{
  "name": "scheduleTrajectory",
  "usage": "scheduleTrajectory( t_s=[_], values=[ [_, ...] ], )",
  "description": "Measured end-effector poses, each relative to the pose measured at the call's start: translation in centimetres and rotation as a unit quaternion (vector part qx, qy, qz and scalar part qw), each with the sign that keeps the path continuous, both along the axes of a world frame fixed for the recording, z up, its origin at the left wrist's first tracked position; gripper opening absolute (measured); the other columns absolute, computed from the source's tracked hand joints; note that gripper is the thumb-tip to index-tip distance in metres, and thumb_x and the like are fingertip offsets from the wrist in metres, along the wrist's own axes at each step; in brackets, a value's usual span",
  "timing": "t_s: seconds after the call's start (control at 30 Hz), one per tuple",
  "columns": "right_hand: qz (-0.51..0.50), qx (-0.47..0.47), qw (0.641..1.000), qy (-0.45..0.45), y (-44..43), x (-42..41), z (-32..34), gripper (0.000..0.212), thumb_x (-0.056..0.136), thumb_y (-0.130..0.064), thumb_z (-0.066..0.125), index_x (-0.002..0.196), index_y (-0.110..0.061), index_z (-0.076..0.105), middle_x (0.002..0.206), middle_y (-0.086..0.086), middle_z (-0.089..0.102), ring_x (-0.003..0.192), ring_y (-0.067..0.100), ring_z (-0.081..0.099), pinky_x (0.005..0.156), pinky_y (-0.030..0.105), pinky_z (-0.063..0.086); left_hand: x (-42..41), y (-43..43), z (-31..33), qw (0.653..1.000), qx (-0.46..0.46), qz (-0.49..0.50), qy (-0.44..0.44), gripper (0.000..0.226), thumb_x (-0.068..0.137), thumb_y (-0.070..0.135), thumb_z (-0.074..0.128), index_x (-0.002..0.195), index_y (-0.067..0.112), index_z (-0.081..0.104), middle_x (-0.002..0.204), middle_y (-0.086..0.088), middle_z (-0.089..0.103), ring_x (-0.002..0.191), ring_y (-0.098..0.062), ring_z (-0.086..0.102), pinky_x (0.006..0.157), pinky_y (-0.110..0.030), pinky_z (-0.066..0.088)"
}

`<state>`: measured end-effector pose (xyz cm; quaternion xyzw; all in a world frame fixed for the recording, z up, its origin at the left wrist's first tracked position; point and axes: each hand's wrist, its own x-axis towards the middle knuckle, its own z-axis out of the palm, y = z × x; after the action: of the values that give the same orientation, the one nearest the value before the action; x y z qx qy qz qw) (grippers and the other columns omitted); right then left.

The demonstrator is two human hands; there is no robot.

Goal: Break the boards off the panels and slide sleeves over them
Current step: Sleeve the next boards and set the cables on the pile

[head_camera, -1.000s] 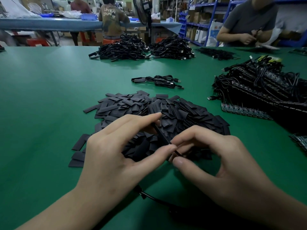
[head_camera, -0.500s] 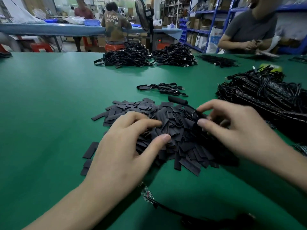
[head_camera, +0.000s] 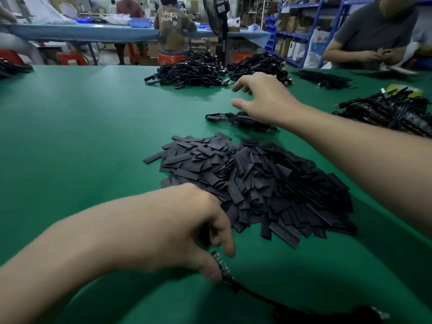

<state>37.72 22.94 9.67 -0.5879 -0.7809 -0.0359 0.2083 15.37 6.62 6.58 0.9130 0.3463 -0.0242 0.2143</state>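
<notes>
Green counter (head_camera: 70, 136), viewed from above and forward.

Sleeves (head_camera: 252, 183): flat black pieces, piled in one loose heap at the middle of the counter. A few strays are scattered at the heap's left edge.

Left hand (head_camera: 175, 230): held low at the near left corner of the heap, back of the hand up. Its fingers (head_camera: 227, 242) are curled downward. A small board (head_camera: 222, 267) is seen just below the fingertips, near the front of the counter and just clear of the heap. The board is joined to a black cable (head_camera: 257, 296) that is run off toward the lower right. The thumb tip is laid against the board. Whether the board is actually pinched cannot be told, as the hand is blurred.

Right hand (head_camera: 264, 99): extended over the counter beyond the heap, with the fingers apart and loosely bent. Nothing is held. A small cable bundle (head_camera: 224, 118) is partly covered by the hand; contact cannot be made out.

Panels (head_camera: 397, 115): stacked at the right side of the counter, with black leads draped over them.

Cable piles (head_camera: 191, 71) are noted along the far edge. A person in a grey shirt (head_camera: 374, 26) is seated at the far right corner.
</notes>
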Motion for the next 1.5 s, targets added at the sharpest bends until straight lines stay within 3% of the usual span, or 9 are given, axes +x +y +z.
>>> scheduleTrajectory(
  t_s=[0.2,0.33,0.43,0.53,0.67,0.8,1.2,1.33,1.5],
  values=[
    [0.111,-0.052,0.985,0.121,-13.2,0.0,-1.3,0.021,0.097,-0.044,0.060,0.102,-0.029,0.074,0.093,-0.019,0.069,0.087,-0.003,0.063,0.073,0.009,0.045,0.9,-0.3,-0.1,0.991,-0.094,0.059,-0.078,0.014,0.077,0.031,0.085,0.085,0.035,0.074,0.074,0.020,0.073,0.067,0.005,0.068,0.061,-0.007,0.047],
    [0.135,-0.205,0.945,0.217,-20.0,1.4,-3.1,0.042,0.092,-0.064,0.051,0.097,-0.028,0.073,0.088,-0.012,0.076,0.078,0.003,0.069,0.072,0.029,0.055,1.6,-0.6,0.3,0.944,-0.127,0.162,-0.259,0.009,0.077,0.022,0.085,0.082,0.024,0.078,0.067,0.000,0.075,0.059,-0.005,0.067,0.060,-0.013,0.050],
    [0.139,-0.279,0.884,0.348,-21.9,1.7,-4.6,0.021,0.100,-0.037,0.060,0.091,-0.021,0.070,0.079,0.004,0.076,0.070,0.021,0.073,0.065,0.026,0.053,2.6,-1.3,0.0,0.906,-0.157,0.193,-0.343,0.021,0.069,0.030,0.084,0.084,0.018,0.076,0.071,-0.006,0.076,0.060,-0.010,0.067,0.062,-0.026,0.057],
    [0.109,-0.295,0.868,0.384,-22.6,2.0,-5.5,0.023,0.102,-0.026,0.058,0.081,-0.021,0.066,0.061,0.002,0.066,0.050,0.016,0.060,0.051,0.031,0.049,2.8,-1.7,-0.5,0.921,-0.065,0.220,-0.314,0.045,0.072,0.066,0.067,0.085,0.023,0.074,0.070,-0.002,0.074,0.061,-0.010,0.067,0.068,-0.038,0.059],
    [0.064,-0.266,0.872,0.405,-22.8,2.8,-6.3,0.026,0.101,-0.030,0.055,0.078,-0.022,0.062,0.056,-0.003,0.050,0.045,0.014,0.046,0.044,0.030,0.045,2.5,-1.8,-1.4,0.946,0.235,0.218,-0.059,0.079,0.074,0.094,0.021,0.086,0.030,0.066,0.077,0.009,0.066,0.074,-0.012,0.062,0.067,-0.035,0.053],
    [0.054,-0.261,0.870,0.414,-22.9,3.0,-7.1,0.032,0.099,-0.050,0.052,0.078,-0.026,0.059,0.054,-0.003,0.048,0.043,0.019,0.050,0.051,0.035,0.046,3.0,-2.4,-2.2,0.941,0.268,0.208,0.017,0.060,0.070,0.089,0.043,0.094,0.037,0.061,0.091,0.017,0.061,0.085,-0.008,0.061,0.062,-0.027,0.047],
    [0.052,-0.209,0.910,0.355,-23.0,2.9,-8.1,0.015,0.095,-0.042,0.061,0.087,-0.030,0.063,0.059,-0.012,0.041,0.051,0.003,0.038,0.053,0.028,0.032,2.4,-1.6,-2.1,0.946,0.163,0.254,-0.122,0.023,0.069,0.054,0.081,0.087,0.040,0.075,0.076,0.022,0.066,0.071,0.007,0.060,0.073,-0.029,0.055],
    [0.050,-0.174,0.927,0.327,-23.1,3.2,-7.5,0.020,0.092,-0.048,0.056,0.087,-0.029,0.060,0.060,-0.011,0.042,0.054,0.002,0.036,0.053,0.022,0.031,3.1,-2.4,-2.4,0.928,0.211,0.202,-0.233,0.021,0.074,0.053,0.076,0.090,0.040,0.078,0.083,0.025,0.070,0.074,0.010,0.062,0.070,-0.012,0.049],
    [0.046,-0.132,0.953,0.267,-23.1,3.9,-6.7,0.024,0.091,-0.049,0.052,0.088,-0.026,0.057,0.060,-0.003,0.047,0.052,0.003,0.038,0.055,0.021,0.035,3.6,-3.1,-3.7,0.903,0.206,0.195,-0.323,0.023,0.076,0.046,0.080,0.095,0.033,0.081,0.076,0.018,0.073,0.064,0.001,0.066,0.066,-0.027,0.055]
  ],
)
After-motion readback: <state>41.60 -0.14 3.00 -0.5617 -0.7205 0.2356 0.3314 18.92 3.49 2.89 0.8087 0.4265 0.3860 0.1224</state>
